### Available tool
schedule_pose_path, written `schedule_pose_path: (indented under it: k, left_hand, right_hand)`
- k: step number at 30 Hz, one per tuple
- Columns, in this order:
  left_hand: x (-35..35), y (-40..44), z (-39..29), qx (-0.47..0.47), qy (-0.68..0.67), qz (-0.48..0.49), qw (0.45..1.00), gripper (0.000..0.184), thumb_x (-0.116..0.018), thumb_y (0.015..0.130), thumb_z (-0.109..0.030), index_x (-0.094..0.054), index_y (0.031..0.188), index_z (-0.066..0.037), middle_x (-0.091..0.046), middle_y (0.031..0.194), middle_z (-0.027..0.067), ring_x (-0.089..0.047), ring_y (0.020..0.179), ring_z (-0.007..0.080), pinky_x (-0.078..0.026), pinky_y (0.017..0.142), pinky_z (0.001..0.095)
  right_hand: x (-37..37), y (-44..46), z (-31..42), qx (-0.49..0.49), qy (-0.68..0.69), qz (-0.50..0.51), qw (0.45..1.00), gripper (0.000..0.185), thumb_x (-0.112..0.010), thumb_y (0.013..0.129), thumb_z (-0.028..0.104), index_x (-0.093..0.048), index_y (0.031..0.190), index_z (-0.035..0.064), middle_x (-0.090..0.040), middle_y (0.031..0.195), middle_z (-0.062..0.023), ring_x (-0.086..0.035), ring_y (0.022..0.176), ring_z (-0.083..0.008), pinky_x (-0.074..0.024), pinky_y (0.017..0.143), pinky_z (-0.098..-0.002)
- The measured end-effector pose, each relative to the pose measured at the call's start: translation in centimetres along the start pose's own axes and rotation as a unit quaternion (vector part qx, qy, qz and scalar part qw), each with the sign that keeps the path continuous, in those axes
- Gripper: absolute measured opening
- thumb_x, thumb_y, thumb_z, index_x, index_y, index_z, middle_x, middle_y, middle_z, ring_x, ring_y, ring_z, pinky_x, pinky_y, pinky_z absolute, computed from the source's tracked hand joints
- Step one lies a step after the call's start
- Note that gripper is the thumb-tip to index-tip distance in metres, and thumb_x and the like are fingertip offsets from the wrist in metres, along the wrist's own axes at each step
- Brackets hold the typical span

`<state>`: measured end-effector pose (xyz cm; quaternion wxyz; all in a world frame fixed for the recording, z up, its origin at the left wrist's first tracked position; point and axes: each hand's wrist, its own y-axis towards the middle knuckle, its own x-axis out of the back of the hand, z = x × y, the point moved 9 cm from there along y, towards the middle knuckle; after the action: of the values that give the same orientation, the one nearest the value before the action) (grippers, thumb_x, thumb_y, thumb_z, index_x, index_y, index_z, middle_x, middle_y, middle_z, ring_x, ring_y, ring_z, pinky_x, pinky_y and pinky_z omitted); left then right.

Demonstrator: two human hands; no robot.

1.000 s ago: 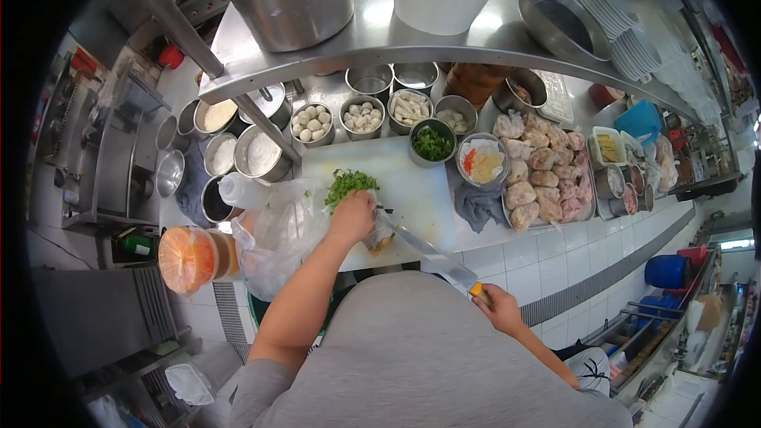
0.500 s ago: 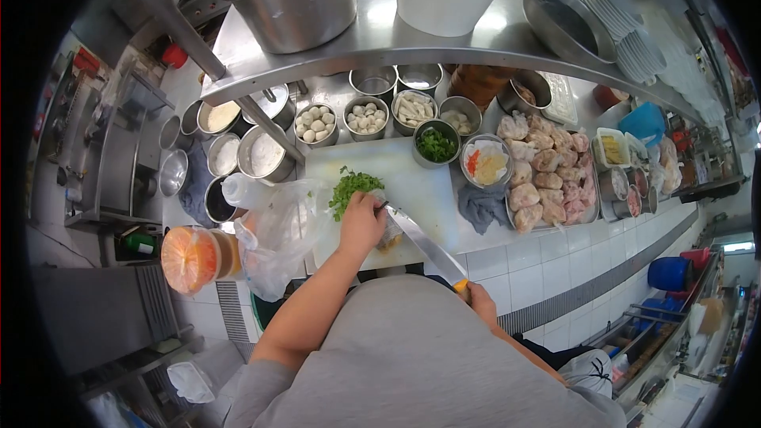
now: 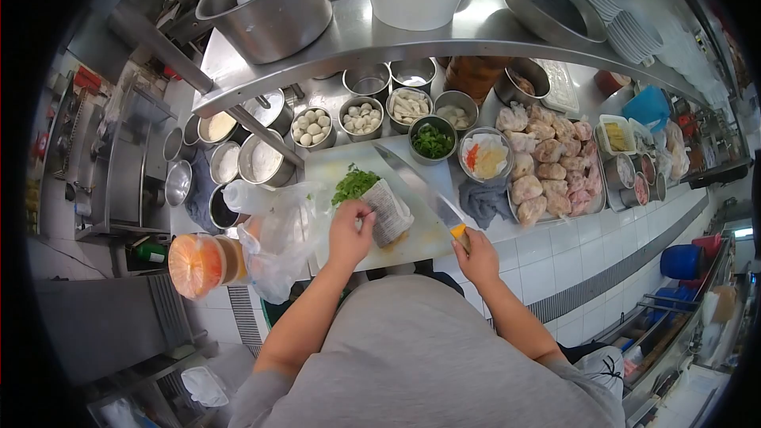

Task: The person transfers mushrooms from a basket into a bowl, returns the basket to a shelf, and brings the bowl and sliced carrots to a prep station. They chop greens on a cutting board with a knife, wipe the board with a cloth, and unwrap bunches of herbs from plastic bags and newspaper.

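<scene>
A bunch of leafy green herbs (image 3: 356, 184), wrapped at its stem end in printed newspaper (image 3: 388, 214), lies on the white cutting board (image 3: 428, 247). My left hand (image 3: 351, 231) is at the left edge of the newspaper, its fingers curled into a pinch. Whether anything small is between them I cannot make out. My right hand (image 3: 476, 258) grips the yellow handle of a long knife (image 3: 424, 190). The blade points away from me across the right part of the board, apart from the herbs.
A clear plastic bag (image 3: 277, 242) and an orange-filled container (image 3: 196, 266) stand left. Behind the board are metal pots of pale balls (image 3: 311, 127) and a bowl of chopped greens (image 3: 433, 141). A tray of bagged meat (image 3: 551, 166) sits right, beneath a steel shelf (image 3: 349, 43).
The knife has moved from beside my left hand to the right and away, its tip now pointing at the far side. My left hand has drawn back, exposing the newspaper.
</scene>
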<state>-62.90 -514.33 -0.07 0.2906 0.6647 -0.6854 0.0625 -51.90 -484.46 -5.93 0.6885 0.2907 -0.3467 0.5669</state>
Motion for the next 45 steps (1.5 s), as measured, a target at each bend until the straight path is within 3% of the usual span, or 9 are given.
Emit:
schedule_pose_path:
  k: [9, 17, 23, 28, 32, 35, 38, 41, 45]
  left_hand:
    - [10.7, -9.4, 5.7, 0.180, -0.142, -0.125, 0.965, 0.009, -0.063, 0.100, -0.006, -0.055, 0.102, -0.004, -0.060, 0.091, 0.0013, -0.057, 0.084, 0.0091, -0.048, 0.076, 0.0242]
    - [24.7, -11.2, 2.2, 0.132, -0.150, -0.336, 0.920, 0.005, -0.059, 0.102, -0.003, -0.054, 0.104, -0.003, -0.058, 0.090, 0.0014, -0.056, 0.082, 0.0090, -0.048, 0.076, 0.0242]
    - [24.5, -23.2, 12.8, 0.414, 0.138, 0.047, 0.898, 0.017, -0.069, 0.093, -0.008, -0.060, 0.105, 0.001, -0.073, 0.100, 0.0126, -0.071, 0.086, 0.0272, -0.054, 0.079, 0.0349]
    - [24.4, -32.0, 18.4, 0.475, 0.406, 0.056, 0.779, 0.040, -0.074, 0.089, -0.022, -0.068, 0.120, 0.003, -0.074, 0.113, 0.0209, -0.071, 0.105, 0.0377, -0.054, 0.092, 0.0413]
    - [15.0, -23.0, 13.0, 0.414, 0.023, 0.128, 0.901, 0.055, -0.076, 0.091, -0.030, -0.062, 0.132, 0.004, -0.071, 0.124, 0.0218, -0.069, 0.114, 0.0311, -0.053, 0.098, 0.0379]
    - [5.8, -16.7, 7.8, 0.402, -0.196, 0.159, 0.880, 0.070, -0.072, 0.097, -0.039, -0.046, 0.150, 0.000, -0.064, 0.136, 0.0228, -0.064, 0.123, 0.0276, -0.052, 0.101, 0.0371]
    - [-0.1, -11.8, 7.0, 0.395, -0.197, 0.138, 0.887, 0.102, -0.078, 0.090, -0.047, -0.022, 0.161, 0.002, -0.047, 0.151, 0.0319, -0.056, 0.134, 0.0363, -0.049, 0.106, 0.0427]
    - [-1.9, -8.0, 5.4, 0.251, -0.097, 0.105, 0.957, 0.106, -0.079, 0.089, -0.041, -0.016, 0.161, 0.004, -0.052, 0.146, 0.0333, -0.058, 0.131, 0.0396, -0.048, 0.107, 0.0425]
    - [-0.5, -7.3, 4.8, 0.264, -0.001, 0.092, 0.960, 0.085, -0.074, 0.091, -0.029, -0.029, 0.156, 0.003, -0.061, 0.134, 0.0326, -0.063, 0.123, 0.0421, -0.049, 0.104, 0.0411]
  right_hand:
    - [-0.9, 2.7, 3.4, 0.127, -0.022, -0.081, 0.988, 0.045, -0.070, 0.095, 0.029, -0.060, 0.127, -0.0021, -0.061, 0.125, -0.0243, -0.060, 0.112, -0.0428, -0.0500, 0.094, -0.0477]
    - [-4.5, 6.0, 5.7, 0.117, 0.079, 0.022, 0.990, 0.056, -0.073, 0.093, 0.031, -0.054, 0.135, -0.0028, -0.058, 0.135, -0.0259, -0.055, 0.125, -0.0446, -0.0454, 0.106, -0.0482]
    - [-7.0, 6.9, 6.4, 0.073, 0.144, 0.087, 0.983, 0.070, -0.079, 0.088, 0.032, -0.050, 0.141, -0.0026, -0.059, 0.132, -0.0249, -0.058, 0.122, -0.0409, -0.0484, 0.102, -0.0436]
    - [-4.7, 5.6, 11.6, 0.170, 0.045, 0.060, 0.983, 0.075, -0.081, 0.085, 0.035, -0.050, 0.144, 0.0003, -0.057, 0.134, -0.0250, -0.057, 0.123, -0.0415, -0.0483, 0.103, -0.0464]
    - [-5.0, 3.8, 14.1, 0.265, -0.009, 0.083, 0.961, 0.074, -0.080, 0.084, 0.039, -0.054, 0.143, 0.0019, -0.058, 0.132, -0.0247, -0.057, 0.121, -0.0417, -0.0482, 0.102, -0.0474]
    - [-5.9, 4.2, 13.9, 0.266, -0.005, 0.081, 0.961, 0.067, -0.078, 0.087, 0.038, -0.058, 0.139, 0.0024, -0.059, 0.129, -0.0230, -0.059, 0.118, -0.0408, -0.0491, 0.099, -0.0462]
    - [-5.9, 5.0, 14.0, 0.213, 0.036, 0.118, 0.969, 0.055, -0.074, 0.091, 0.034, -0.063, 0.135, 0.0038, -0.061, 0.126, -0.0202, -0.062, 0.111, -0.0377, -0.0514, 0.094, -0.0434]
    - [-6.6, 4.9, 13.5, 0.199, 0.088, 0.166, 0.962, 0.046, -0.070, 0.094, 0.031, -0.066, 0.132, 0.0054, -0.061, 0.126, -0.0189, -0.065, 0.107, -0.0345, -0.0525, 0.092, -0.0425]
    - [-6.6, 4.3, 13.9, 0.180, 0.087, 0.180, 0.963, 0.043, -0.069, 0.095, 0.029, -0.066, 0.131, 0.0054, -0.062, 0.126, -0.0169, -0.066, 0.106, -0.0331, -0.0524, 0.092, -0.0433]
